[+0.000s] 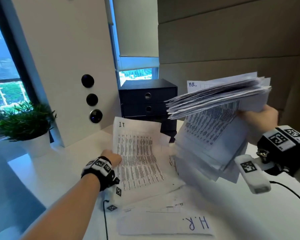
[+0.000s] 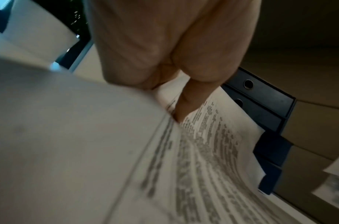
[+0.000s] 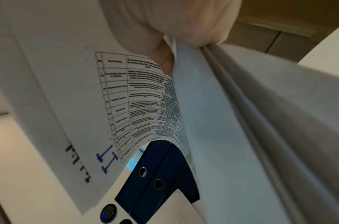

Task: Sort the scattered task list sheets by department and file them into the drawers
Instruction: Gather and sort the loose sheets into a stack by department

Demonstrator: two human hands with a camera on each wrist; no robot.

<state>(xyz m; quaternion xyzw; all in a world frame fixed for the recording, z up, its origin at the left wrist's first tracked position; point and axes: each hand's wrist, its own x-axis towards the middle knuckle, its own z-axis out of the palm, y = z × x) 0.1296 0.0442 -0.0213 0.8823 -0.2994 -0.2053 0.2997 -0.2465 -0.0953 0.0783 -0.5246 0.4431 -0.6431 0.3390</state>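
Paper lies across the white surface (image 1: 55,170) in front of a dark drawer box (image 1: 147,97), which stands at the back beside a potted plant (image 1: 22,122) and a white panel (image 1: 62,66) with three round dark buttons. The left hand (image 1: 113,157) pinches the left edge of an IT sheet (image 1: 139,158), thumb on the printed face, the sheet curling up off the surface. The right hand (image 1: 260,116) grips a thick stack (image 1: 218,99) of sheets held up in the air, fanned at the edges, with an "H.R." heading showing on the top sheet. Lower sheets of that stack droop toward the surface. An H.R. sheet (image 1: 164,224) lies flat near the front edge, its heading upside down to the viewer. The box's two upper drawers are closed; the lowest one looks pulled out a little, partly hidden behind paper.
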